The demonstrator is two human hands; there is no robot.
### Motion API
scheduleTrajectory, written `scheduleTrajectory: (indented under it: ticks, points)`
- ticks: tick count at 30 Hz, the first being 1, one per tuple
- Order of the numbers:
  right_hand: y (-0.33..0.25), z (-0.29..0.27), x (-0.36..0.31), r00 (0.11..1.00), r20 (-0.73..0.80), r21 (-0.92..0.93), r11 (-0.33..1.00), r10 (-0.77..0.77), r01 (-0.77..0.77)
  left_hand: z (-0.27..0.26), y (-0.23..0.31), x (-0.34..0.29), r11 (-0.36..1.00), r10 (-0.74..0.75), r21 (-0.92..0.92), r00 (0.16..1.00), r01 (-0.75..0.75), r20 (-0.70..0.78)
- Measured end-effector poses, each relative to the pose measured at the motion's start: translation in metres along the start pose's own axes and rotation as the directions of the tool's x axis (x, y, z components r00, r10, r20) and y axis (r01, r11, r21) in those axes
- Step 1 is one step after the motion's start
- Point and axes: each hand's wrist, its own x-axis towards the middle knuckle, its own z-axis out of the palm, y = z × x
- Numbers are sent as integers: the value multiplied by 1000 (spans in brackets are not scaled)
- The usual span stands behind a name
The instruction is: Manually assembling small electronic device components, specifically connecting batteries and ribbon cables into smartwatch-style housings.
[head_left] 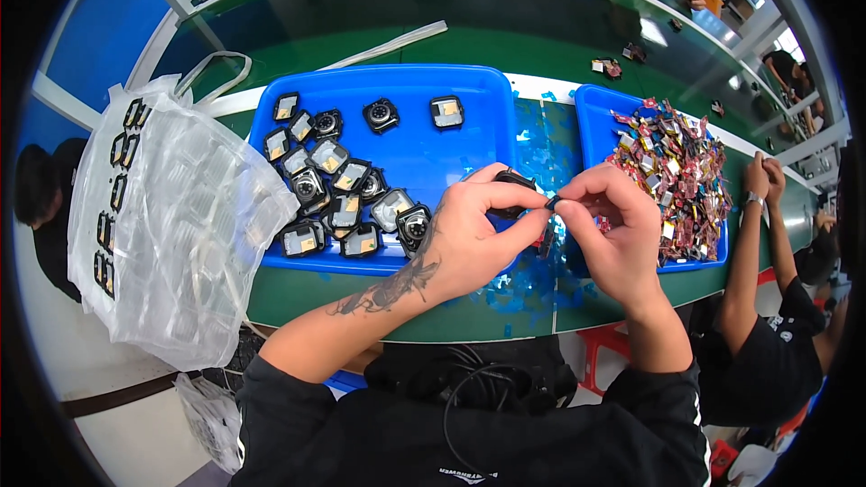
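Note:
Between the thumb and fingers of my left hand [474, 239] is a black watch case [514, 180], partly covered by the fingers. My right hand [621, 230] meets it at its right side, thumb and forefinger pinched on a small dark blue piece [552, 203] that looks like film. Whether that piece is still attached to the case I cannot tell. Under and left of my left hand, a blue tray [424, 171] holds several similar watch cases [329, 155], some with round sensor backs up, others showing pale squares.
A second blue tray [591, 131] at right is heaped with small reddish electronic parts [672, 180]. Blue film scraps [510, 293] litter the green bench between trays. A clear plastic tray stack [180, 234] stands left. Behind runs a green conveyor [514, 27]; a co-worker's arms [744, 243] are at right.

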Motion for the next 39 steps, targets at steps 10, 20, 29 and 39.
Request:
scheduleTrajectory:
  ticks: [10, 20, 29, 39]
  points:
    - [4, 5, -7, 748, 122, -497, 613, -652, 615, -2, 2, 3, 1000, -24, 5, 999, 24, 48]
    - [5, -6, -5, 997, 45, -171, 984, 66, -57, -1, 1, 1, 945, -199, -249, 978, 210, 68]
    - [9, -21, -28, 977, -211, 376, 926, 41, 42, -4, 4, 2, 899, -203, -368, 970, 238, 133]
    - [-9, 9, -8, 995, -93, -130, 990, 46, -58, 9, 4, -4, 817, -142, -531, 971, 224, 190]
